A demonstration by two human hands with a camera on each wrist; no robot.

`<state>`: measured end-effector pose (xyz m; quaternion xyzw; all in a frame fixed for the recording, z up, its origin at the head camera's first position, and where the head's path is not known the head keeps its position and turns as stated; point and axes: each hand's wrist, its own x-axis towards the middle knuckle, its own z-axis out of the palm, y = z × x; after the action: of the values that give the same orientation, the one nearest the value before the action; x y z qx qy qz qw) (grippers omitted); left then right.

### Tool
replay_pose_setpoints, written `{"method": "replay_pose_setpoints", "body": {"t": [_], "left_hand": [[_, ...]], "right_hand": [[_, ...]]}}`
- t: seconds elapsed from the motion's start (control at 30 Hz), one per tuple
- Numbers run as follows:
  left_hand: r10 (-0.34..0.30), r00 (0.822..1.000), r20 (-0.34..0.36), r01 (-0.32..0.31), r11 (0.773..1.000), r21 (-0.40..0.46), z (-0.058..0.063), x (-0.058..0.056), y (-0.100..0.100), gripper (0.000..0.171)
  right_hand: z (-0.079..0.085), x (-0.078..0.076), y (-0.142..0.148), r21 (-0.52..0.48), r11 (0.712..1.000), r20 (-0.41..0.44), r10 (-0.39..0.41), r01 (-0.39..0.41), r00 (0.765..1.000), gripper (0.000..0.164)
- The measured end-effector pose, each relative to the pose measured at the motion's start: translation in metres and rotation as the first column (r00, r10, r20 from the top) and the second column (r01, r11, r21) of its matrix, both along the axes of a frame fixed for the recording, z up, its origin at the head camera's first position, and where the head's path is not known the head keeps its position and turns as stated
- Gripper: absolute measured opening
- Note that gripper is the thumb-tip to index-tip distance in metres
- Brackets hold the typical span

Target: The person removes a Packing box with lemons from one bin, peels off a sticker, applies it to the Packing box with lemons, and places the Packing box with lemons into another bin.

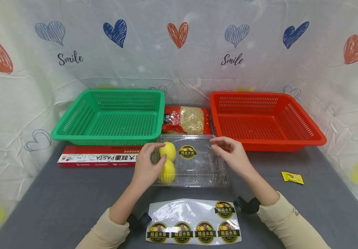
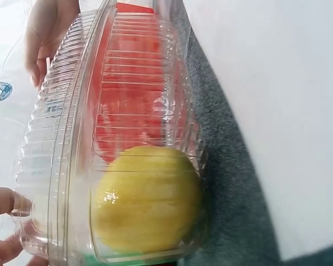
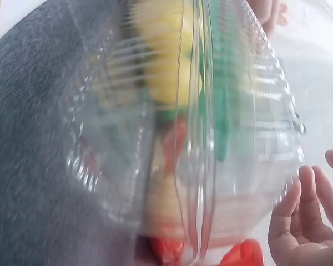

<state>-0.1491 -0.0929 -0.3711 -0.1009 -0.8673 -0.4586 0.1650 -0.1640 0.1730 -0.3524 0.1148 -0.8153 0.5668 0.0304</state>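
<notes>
A clear plastic clamshell box [image 1: 197, 173] sits in the middle of the table, its lid down. Inside at its left end are two round yellow fruits [image 1: 167, 151], one behind the other; one fruit [image 2: 150, 199] shows through the ribbed wall in the left wrist view. A round black-and-gold fruit label [image 1: 187, 152] is on the lid. My left hand [image 1: 146, 167] is at the box's left side, fingertips on the lid's corner, thumb spread from the fingers. My right hand [image 1: 235, 155] hovers by the lid's right edge with loosely bent fingers, holding nothing.
A sheet of round labels [image 1: 194, 214] lies in front of the box. Behind stand a green basket [image 1: 107, 141] and a red basket [image 1: 269, 142], with a red-and-clear food bag [image 1: 186, 119] between them. A pasta box [image 1: 98, 157] lies left, a small yellow packet [image 1: 292, 177] right.
</notes>
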Motion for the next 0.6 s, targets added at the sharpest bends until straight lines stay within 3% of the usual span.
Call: {"method": "replay_pose_setpoints", "body": {"t": [0.33, 0.6], "left_hand": [[-0.02, 0.998, 0.058, 0.016, 0.998, 0.066, -0.006, 0.003, -0.009, 0.04], [-0.056, 0.978, 0.199, 0.03, 0.991, 0.131, -0.01, 0.004, -0.016, 0.049]], "right_hand": [[0.002, 0.005, 0.024, -0.021, 0.999, -0.027, -0.032, 0.032, 0.999, 0.028], [0.002, 0.01, 0.044, -0.011, 0.997, -0.006, -0.079, 0.079, 0.997, 0.036]]}}
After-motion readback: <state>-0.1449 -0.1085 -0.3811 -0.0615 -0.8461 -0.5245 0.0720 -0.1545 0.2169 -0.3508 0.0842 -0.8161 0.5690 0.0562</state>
